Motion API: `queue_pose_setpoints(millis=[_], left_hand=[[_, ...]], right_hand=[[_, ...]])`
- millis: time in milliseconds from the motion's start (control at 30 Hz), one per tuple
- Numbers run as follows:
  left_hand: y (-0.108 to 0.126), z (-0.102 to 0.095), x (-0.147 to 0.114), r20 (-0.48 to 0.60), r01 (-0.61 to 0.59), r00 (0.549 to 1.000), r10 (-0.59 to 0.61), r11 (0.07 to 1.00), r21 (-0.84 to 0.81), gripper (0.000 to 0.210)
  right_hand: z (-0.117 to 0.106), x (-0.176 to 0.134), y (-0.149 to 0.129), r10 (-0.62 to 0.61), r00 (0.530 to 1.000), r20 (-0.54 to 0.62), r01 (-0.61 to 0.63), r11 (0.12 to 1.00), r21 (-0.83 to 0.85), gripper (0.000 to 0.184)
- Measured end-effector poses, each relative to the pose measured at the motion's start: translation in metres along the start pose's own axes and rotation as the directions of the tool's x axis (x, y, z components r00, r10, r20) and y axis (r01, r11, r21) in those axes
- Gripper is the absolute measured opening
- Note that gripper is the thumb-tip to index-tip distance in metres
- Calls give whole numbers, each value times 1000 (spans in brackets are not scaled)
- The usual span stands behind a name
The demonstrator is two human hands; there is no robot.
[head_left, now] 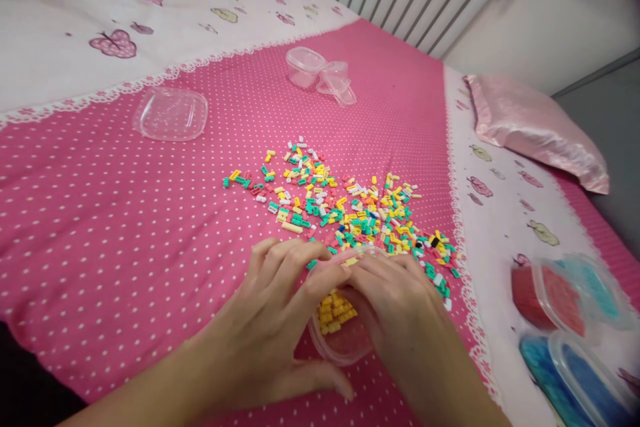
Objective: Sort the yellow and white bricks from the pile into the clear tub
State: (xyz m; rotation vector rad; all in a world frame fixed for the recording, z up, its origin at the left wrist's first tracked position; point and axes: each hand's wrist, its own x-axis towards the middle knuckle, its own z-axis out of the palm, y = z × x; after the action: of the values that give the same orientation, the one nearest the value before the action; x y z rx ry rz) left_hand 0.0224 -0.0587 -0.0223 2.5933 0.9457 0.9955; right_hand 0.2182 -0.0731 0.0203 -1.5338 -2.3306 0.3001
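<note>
A clear plastic container (pixel 336 355) sits on the pink cloth in front of me, with yellow toy bricks (pixel 336 312) inside it. My left hand (pixel 280 300) is at its left side, the thumb stretched well apart from the bent fingers. Over the right side of the container lies my right hand (pixel 400 307), its fingers bent down and their tips mostly hidden. The two index fingers come together above the container. Just beyond both hands spreads a loose pile of small toy bricks (pixel 370 223) in yellow, green, white, red and cream.
A clear lid (pixel 173 115) lies at the left. Farther back stand clear tubs (pixel 305 67). At the right are a container with red contents (pixel 545 297), a teal one (pixel 595 283) and a blue one (pixel 580 380). A pink pillow (pixel 540 127) rests near the wall.
</note>
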Motion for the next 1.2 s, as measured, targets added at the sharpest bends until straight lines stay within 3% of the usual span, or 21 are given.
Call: queue_pose_setpoints(millis=[167,300,733,1200], left_hand=[[0,3,-1,-7,-4,1000,4,1000,-16,91],[0,4,-1,-11,-6,1000,6,999,-41,91],[-1,4,-1,-2,-8,1000,8,1000,-14,92],[-1,2,-1,-5,-1,1000,1,1000,11,91]], right_hand=[[1,1,-3,-71,993,-90,71,997,-4,16],[3,4,-5,-143,987,-74,142,990,-25,15],[3,5,-5,-97,994,-53,95,995,-40,7],[0,3,-4,-89,995,-44,88,996,-24,15]])
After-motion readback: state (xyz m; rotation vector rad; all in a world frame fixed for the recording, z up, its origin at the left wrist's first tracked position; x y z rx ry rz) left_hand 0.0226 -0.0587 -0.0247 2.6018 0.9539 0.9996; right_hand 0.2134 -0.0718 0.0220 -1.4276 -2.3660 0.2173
